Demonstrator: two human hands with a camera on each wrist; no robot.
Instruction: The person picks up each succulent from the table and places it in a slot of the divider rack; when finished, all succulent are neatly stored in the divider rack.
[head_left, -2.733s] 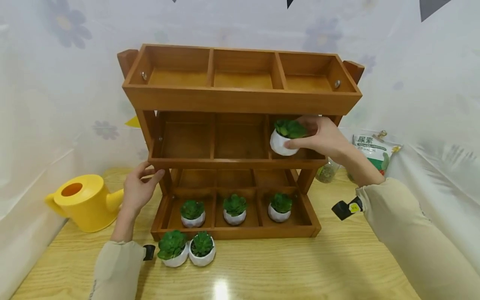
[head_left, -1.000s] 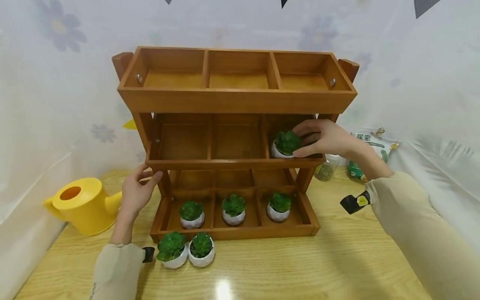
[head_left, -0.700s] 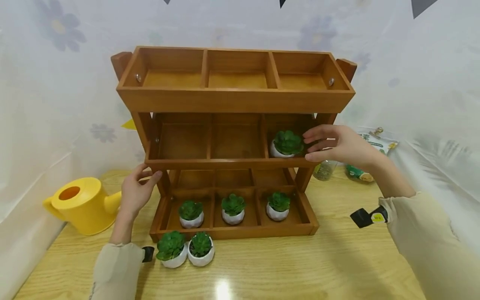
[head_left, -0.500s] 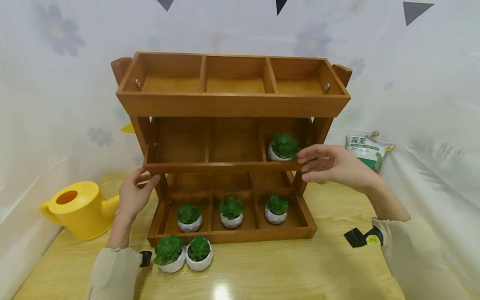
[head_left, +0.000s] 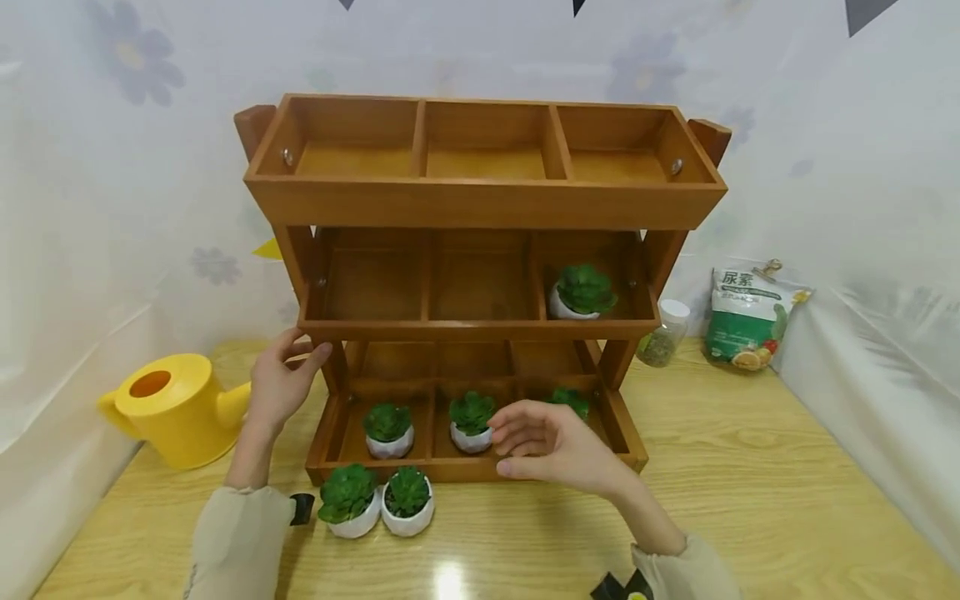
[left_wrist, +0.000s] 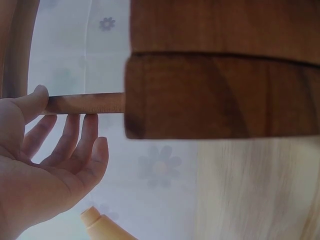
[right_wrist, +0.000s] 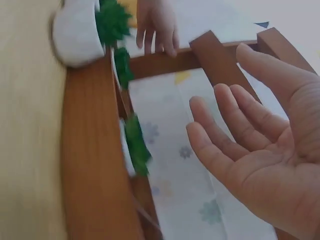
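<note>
A three-tier wooden plant rack (head_left: 480, 204) stands on the table, each tier split into three compartments. My left hand (head_left: 281, 379) pinches its left upright (left_wrist: 85, 103) between thumb and fingers. My right hand (head_left: 551, 446) hangs in front of the bottom tier, fingers loosely bent around nothing. One potted succulent (head_left: 583, 292) sits in the middle tier's right compartment. In the bottom tier are a left succulent (head_left: 388, 429), a centre succulent (head_left: 472, 421) and a right succulent (head_left: 570, 402), the last partly hidden by my right hand. Two more, a larger succulent (head_left: 349, 500) and a smaller succulent (head_left: 407, 500), stand before the rack.
A yellow watering can (head_left: 176, 408) is left of my left hand. Behind the rack's right side stand a lidded jar (head_left: 663, 333) and a green-and-white bag (head_left: 750, 321) with a clip. White patterned sheeting (head_left: 795, 142) encloses the table (head_left: 705, 467) at the back and sides.
My right hand lowered a potted succulent into the middle tier's right compartment, released it, and moved down and left to the bottom tier. My left hand has stayed on the upright.
</note>
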